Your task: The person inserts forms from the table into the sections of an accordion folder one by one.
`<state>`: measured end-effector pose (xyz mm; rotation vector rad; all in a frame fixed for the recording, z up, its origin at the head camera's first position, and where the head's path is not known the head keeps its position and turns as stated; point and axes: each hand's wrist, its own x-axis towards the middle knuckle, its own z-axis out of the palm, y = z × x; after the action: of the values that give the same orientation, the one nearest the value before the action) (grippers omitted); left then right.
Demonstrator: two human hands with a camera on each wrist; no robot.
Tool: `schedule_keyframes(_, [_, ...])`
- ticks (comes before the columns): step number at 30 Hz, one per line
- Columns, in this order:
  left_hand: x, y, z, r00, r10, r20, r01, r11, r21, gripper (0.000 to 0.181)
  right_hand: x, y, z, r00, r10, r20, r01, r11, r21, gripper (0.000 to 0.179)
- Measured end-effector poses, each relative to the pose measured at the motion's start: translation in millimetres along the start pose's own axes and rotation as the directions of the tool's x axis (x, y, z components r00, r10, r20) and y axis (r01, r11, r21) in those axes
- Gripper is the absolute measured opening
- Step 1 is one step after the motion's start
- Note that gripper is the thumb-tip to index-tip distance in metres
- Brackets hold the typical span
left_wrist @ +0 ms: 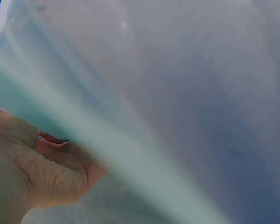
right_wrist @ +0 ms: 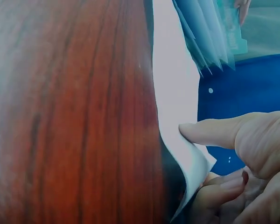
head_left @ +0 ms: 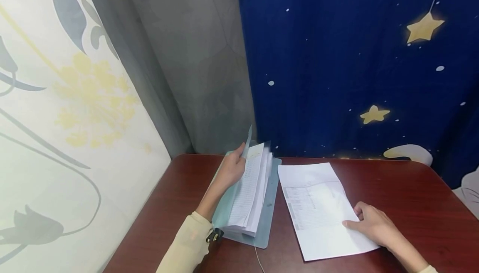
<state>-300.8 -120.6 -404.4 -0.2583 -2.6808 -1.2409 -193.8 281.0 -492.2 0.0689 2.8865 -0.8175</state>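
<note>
In the head view a pale green plastic folder [head_left: 274,206] stands partly opened on the table, fanned out with printed sheets [head_left: 248,185] inside. My left hand [head_left: 233,168] grips the folder's raised cover near its top left edge. The left wrist view is mostly filled by blurred translucent plastic [left_wrist: 191,102], with the left hand [left_wrist: 56,168] below its edge. To the right lies a white printed paper [head_left: 318,206] with a table of rows. My right hand [head_left: 372,223] pinches its right edge, thumb on top; the right wrist view shows the paper [right_wrist: 177,93] bending up between thumb and fingers.
The reddish-brown wooden table [head_left: 404,185] runs back to a grey curtain [head_left: 202,77] and a dark blue starry curtain [head_left: 329,65]. A white floral-patterned cloth [head_left: 93,119] hangs along the left side. A thin cable [head_left: 258,258] trails below the folder.
</note>
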Motion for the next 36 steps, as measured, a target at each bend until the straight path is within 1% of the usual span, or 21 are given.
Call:
schedule_keyframes(3, [-0.1, 0.7, 0.5, 1.000, 0.003, 0.001, -0.003, 1.000, 0.010, 0.058, -1.6, -1, -2, 0.999, -0.024, -0.022, 0.023, 1.000, -0.012, 0.041])
schedule_keyframes(6, [-1.0, 2.1, 0.4, 1.000, 0.003, 0.004, -0.003, 1.000, 0.016, 0.058, -2.9, -3, -5, 0.999, -0.027, -0.027, 0.027, 1.000, 0.002, 0.040])
schedule_keyframes(9, [-2.0, 2.8, -1.0, 1.000, -0.002, 0.006, 0.002, 1.000, 0.019, 0.058, -3.6, -4, -8, 0.999, -0.028, -0.026, 0.029, 0.999, 0.030, 0.044])
schedule_keyframes(13, [-3.0, 3.2, -2.6, 1.000, 0.003, 0.008, -0.003, 1.000, 0.022, 0.059, -4.4, -3, -8, 0.999, -0.031, -0.015, 0.032, 0.998, 0.059, 0.055])
schedule_keyframes(15, [-3.3, 3.1, -3.5, 1.000, 0.007, 0.009, -0.008, 1.000, 0.017, 0.059, -5.0, -4, -7, 0.999, -0.030, -0.014, 0.031, 0.996, 0.084, 0.056])
schedule_keyframes(17, [-3.7, 3.1, -4.6, 1.000, 0.012, 0.008, -0.012, 1.000, 0.013, 0.058, -6.1, -4, -6, 1.000, -0.026, -0.015, 0.027, 0.991, 0.128, 0.051])
schedule_keyframes(20, [-4.4, 3.0, -5.9, 1.000, 0.013, 0.010, -0.013, 1.000, 0.004, 0.058, -8.0, -6, -5, 0.999, -0.030, 0.017, 0.025, 0.966, 0.257, 0.040])
schedule_keyframes(21, [-4.6, 2.9, -6.2, 1.000, 0.013, 0.011, -0.013, 1.000, 0.003, 0.058, -8.8, -6, -5, 0.999, -0.028, 0.041, 0.014, 0.952, 0.307, 0.038])
schedule_keyframes(24, [-4.8, 2.6, -6.3, 1.000, 0.007, 0.014, -0.007, 1.000, 0.005, 0.058, -11.6, -6, -5, 0.991, -0.057, 0.122, -0.003, 0.897, 0.442, 0.035])
schedule_keyframes(26, [-4.8, 2.3, -6.2, 1.000, 0.004, 0.014, -0.004, 1.000, 0.009, 0.058, -12.8, -5, -6, 0.983, -0.086, 0.165, -0.007, 0.868, 0.497, 0.034])
schedule_keyframes(28, [-4.9, 2.2, -6.1, 1.000, 0.004, 0.013, -0.004, 1.000, 0.010, 0.058, -13.4, -4, -7, 0.975, -0.119, 0.186, 0.002, 0.846, 0.533, 0.036])
schedule_keyframes(31, [-5.2, 2.1, -5.9, 1.000, 0.008, 0.014, -0.008, 1.000, 0.001, 0.058, -13.9, -4, -7, 0.971, -0.148, 0.190, 0.020, 0.836, 0.549, 0.038])
schedule_keyframes(36, [-5.2, 1.3, -5.9, 1.000, 0.003, 0.016, -0.003, 1.000, -0.004, 0.058, -15.3, -4, -9, 0.972, -0.161, 0.171, 0.044, 0.840, 0.541, 0.042])
